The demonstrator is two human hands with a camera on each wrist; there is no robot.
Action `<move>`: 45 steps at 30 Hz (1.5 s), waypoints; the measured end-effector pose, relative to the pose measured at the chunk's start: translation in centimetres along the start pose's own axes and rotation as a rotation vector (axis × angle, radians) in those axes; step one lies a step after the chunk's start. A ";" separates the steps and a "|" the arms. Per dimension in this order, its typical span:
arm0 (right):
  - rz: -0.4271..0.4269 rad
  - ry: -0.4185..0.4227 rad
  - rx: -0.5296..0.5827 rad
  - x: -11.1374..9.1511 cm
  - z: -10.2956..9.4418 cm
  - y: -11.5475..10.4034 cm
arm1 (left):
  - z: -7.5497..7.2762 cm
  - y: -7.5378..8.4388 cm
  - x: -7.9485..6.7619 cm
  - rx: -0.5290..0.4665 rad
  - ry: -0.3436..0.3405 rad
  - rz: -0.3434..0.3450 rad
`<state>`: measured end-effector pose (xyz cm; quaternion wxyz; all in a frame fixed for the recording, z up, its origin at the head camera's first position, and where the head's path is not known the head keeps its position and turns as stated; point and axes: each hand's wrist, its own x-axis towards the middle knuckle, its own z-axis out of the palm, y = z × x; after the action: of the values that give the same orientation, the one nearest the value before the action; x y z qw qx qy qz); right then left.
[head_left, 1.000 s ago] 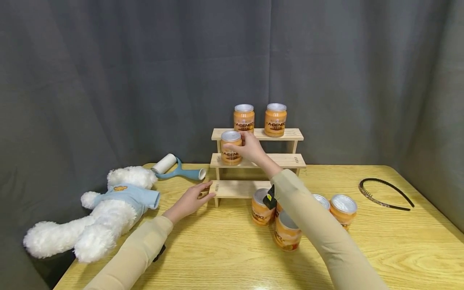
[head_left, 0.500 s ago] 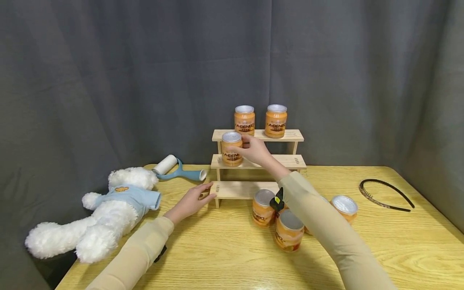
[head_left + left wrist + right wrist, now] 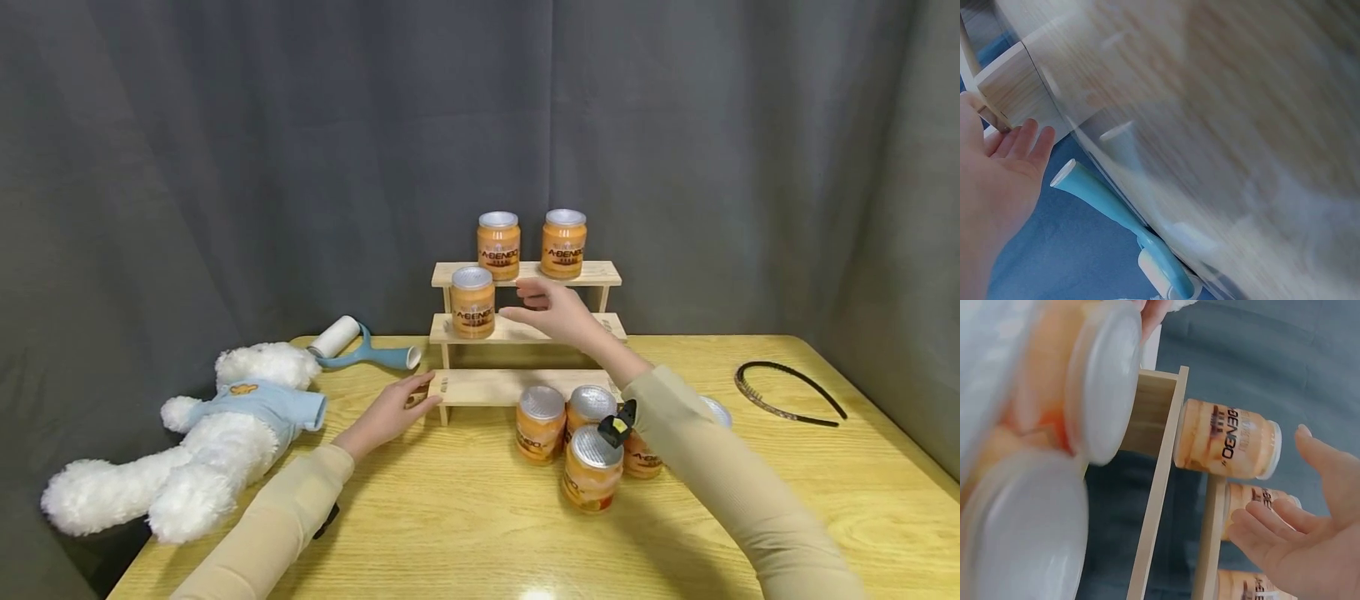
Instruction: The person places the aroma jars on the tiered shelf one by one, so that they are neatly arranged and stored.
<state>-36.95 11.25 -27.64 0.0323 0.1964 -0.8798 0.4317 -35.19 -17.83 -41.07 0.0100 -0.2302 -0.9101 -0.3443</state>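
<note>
**Middle can (image 3: 473, 308) stands upright, just left of an unclosed right hand (image 3: 558, 312)**

Nearest the person, the front cans (image 3: 592, 471) stand in a cluster on the table (image 3: 450, 533), partly hidden by the right sleeve (image 3: 720, 458).

Beyond them and to the left, the left hand (image 3: 386, 417) is at the left end of the bottom step (image 3: 495, 386). Its fingers look nearly straight, the tips seeming to touch the wood rather than wrap it.

Farther back, the middle can sits at the left end of the middle step (image 3: 570, 331), its long axis vertical. The right hand hovers over that step, thumb and fingers parted, holding nothing. Only a slim gap separates its thumb tip from the can's right side, so this hand is clearly the nearer one; the left is lower down.

Farthest, two top cans (image 3: 498, 248) stand upright on the top step (image 3: 531, 273), the left one behind the middle can and slightly to its right.
</note>
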 end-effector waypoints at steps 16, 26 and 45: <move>-0.006 0.060 -0.046 -5.4 -3.6 3.4 | -0.1 -0.2 -0.1 0.020 -0.002 0.004; 0.017 0.041 -0.041 -9.3 -4.1 5.5 | -0.1 0.0 -0.1 0.008 0.008 0.004; 0.000 0.113 -0.092 -14.5 -5.5 8.2 | 0.0 0.3 -0.2 -0.001 0.016 -0.007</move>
<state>-27.30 24.62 -33.58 0.0907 0.1702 -0.8954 0.4013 -34.92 -17.71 -40.92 0.0160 -0.2241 -0.9107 -0.3467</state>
